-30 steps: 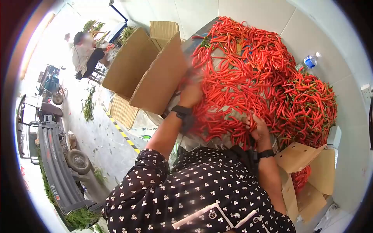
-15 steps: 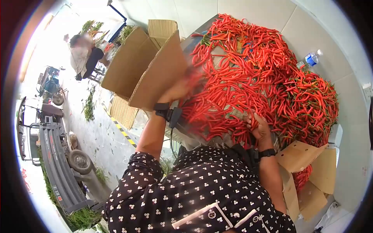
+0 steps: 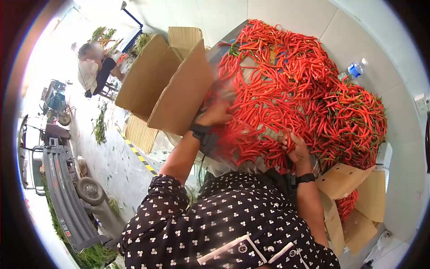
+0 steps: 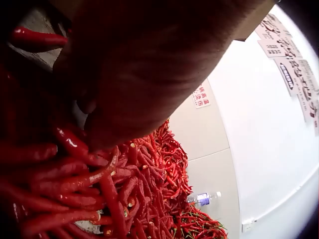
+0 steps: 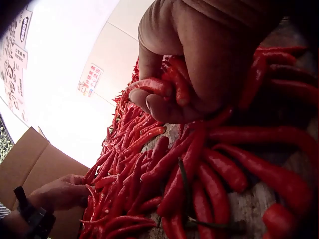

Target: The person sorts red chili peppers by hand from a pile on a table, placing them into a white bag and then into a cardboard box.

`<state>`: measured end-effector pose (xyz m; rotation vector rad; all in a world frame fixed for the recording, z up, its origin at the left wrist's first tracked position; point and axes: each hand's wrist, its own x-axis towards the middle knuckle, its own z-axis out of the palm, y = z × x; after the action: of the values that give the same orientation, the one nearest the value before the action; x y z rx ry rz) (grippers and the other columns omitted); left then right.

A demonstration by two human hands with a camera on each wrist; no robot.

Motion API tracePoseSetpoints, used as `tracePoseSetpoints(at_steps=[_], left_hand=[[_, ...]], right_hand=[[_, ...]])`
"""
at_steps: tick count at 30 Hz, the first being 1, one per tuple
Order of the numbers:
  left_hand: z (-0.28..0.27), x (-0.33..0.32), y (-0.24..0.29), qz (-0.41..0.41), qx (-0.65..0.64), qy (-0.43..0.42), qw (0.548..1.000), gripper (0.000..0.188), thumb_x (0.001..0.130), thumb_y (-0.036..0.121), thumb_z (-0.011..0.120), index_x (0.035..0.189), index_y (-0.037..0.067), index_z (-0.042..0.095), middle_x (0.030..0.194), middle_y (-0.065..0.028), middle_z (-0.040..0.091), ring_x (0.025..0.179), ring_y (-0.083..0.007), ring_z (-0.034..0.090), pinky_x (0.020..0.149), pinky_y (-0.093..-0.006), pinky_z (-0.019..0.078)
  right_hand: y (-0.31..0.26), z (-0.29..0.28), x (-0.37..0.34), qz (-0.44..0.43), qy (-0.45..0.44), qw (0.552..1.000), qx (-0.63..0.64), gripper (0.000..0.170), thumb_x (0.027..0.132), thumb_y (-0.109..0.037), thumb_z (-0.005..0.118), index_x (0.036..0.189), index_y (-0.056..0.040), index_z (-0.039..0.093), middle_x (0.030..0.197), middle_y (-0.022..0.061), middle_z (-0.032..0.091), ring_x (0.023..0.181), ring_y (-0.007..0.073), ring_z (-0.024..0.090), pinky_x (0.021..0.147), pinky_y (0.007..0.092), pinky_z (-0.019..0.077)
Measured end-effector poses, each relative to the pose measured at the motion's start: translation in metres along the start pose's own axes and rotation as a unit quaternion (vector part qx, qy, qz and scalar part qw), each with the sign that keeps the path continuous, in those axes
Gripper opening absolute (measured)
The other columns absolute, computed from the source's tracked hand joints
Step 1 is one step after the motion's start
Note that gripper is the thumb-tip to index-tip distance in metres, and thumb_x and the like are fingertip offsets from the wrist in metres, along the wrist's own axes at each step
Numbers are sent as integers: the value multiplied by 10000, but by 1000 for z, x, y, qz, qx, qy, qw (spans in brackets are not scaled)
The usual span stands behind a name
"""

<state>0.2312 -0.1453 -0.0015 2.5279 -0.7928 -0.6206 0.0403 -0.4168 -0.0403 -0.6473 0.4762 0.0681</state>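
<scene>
Red chili peppers (image 3: 273, 96) lie spread and heaped over the work surface in the head view. My right hand (image 3: 296, 150) is low over the near side of the spread, fingers curled around a few chili peppers (image 5: 158, 87) whose ends show in the right wrist view. My left hand (image 3: 217, 114) is at the left edge of the spread, beside the large cardboard box (image 3: 183, 87). In the left wrist view the left hand (image 4: 144, 69) is dark and close over loose peppers, its fingertips mostly hidden. I cannot tell whether it grips any.
At the right, a smaller open carton (image 3: 345, 179) has red peppers inside. A plastic bottle (image 3: 355, 70) lies by the wall behind a heap of green-stemmed peppers (image 3: 356, 123). Across the floor at left are a seated person (image 3: 94, 69) and a grey three-wheeled cart (image 3: 67, 193).
My left hand moved left to the large box's flap, then came back right to the edge of the peppers. The right hand stayed nearly in place, still holding peppers.
</scene>
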Motion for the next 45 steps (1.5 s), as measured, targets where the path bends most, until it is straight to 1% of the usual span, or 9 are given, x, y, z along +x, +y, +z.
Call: tracePoseSetpoints(at_steps=[8,18,24,29,33,36,39,41,45], left_hand=[[37,14,-25,16,-139,2,990,311,640,258,634,832,13,627,779,-194,611,728,-307,604,667,-387,466],[26,3,5,-15,-84,44,995,286,661,297,626,741,22,634,665,-181,594,650,-296,600,604,-398,448],[36,15,8,-25,-119,-52,991,279,672,298,634,750,30,641,571,-117,591,536,-227,578,553,-354,450],[61,28,-30,-45,-369,36,928,235,781,265,575,851,50,641,620,-41,570,499,-120,514,505,-280,424],[-6,-1,17,-113,-358,67,924,257,816,265,538,849,15,584,663,-30,561,546,-110,527,513,-271,432],[-2,18,14,-37,-403,145,903,259,809,275,535,817,21,583,620,-14,536,537,-111,515,506,-285,429],[13,56,5,72,-268,225,934,291,779,299,560,805,11,596,609,-63,560,509,-171,536,492,-329,428],[22,80,2,-22,-58,169,984,315,746,323,581,814,16,612,612,-124,575,546,-219,567,510,-357,427],[36,95,8,-37,20,203,978,348,722,365,596,842,39,628,641,-158,590,574,-262,582,534,-380,435]], right_hand=[[0,5,-2,-10,8,1000,-21,199,879,-185,491,1021,-48,477,780,50,541,664,155,524,545,274,426],[1,4,-2,-14,14,1000,-24,243,863,-156,516,1077,-52,466,769,52,544,665,161,525,533,278,425],[1,-3,0,-8,2,1000,-10,246,865,-160,514,1084,-56,474,783,51,542,675,160,524,547,279,428],[-1,-2,-4,-2,14,999,-31,237,872,-158,501,1079,-47,473,797,55,539,677,162,519,559,286,426],[0,1,-2,5,7,1000,-19,236,876,-160,495,1083,-50,475,799,54,539,679,160,517,558,288,423],[-1,3,-3,-5,14,999,-34,233,877,-159,492,1084,-52,478,802,52,540,680,161,513,554,287,417],[0,-1,-2,3,10,1000,-22,239,872,-160,500,1086,-56,480,802,52,543,678,160,516,552,285,415],[2,-6,-1,2,17,999,-27,241,865,-164,510,1080,-58,485,798,52,546,674,159,519,552,288,415],[1,-12,-1,4,27,999,-31,283,845,-147,533,1107,-48,496,775,60,569,660,164,536,576,293,438]])
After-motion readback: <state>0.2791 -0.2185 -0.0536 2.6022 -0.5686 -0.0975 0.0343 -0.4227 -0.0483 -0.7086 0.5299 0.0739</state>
